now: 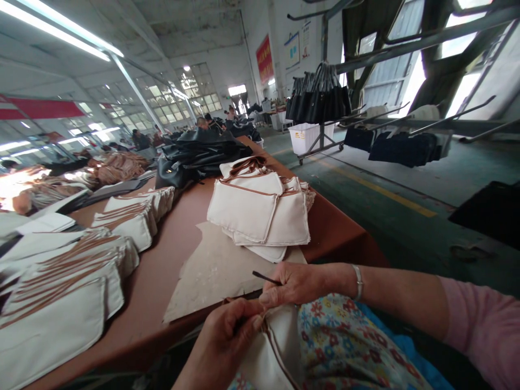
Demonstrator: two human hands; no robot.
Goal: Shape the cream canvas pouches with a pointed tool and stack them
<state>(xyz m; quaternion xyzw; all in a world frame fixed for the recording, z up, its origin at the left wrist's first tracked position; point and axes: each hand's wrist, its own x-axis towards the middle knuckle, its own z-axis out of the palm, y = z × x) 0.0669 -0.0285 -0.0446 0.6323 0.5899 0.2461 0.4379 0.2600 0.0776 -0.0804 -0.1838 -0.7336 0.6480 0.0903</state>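
Note:
My left hand (233, 336) is closed on the brown-edged corner of a cream fabric piece (286, 333) that lies over my lap. My right hand (296, 284) meets it at that corner, fingers pinched together. A thin dark tool (266, 278) sticks out of the right hand to the left; its working end is hidden, so its kind cannot be told. Just beyond my hands, a pile of similar cream pieces with brown edging (247, 208) rests on the table over a sheet of tan paper (211, 276).
Rows of cream pieces (60, 309) overlap along the left of the brown table (162, 260). Black leather-like material (199, 151) is heaped farther back. To the right, black bags (320, 97) hang on a wheeled rack by a white bin (304, 138). People sit in the background.

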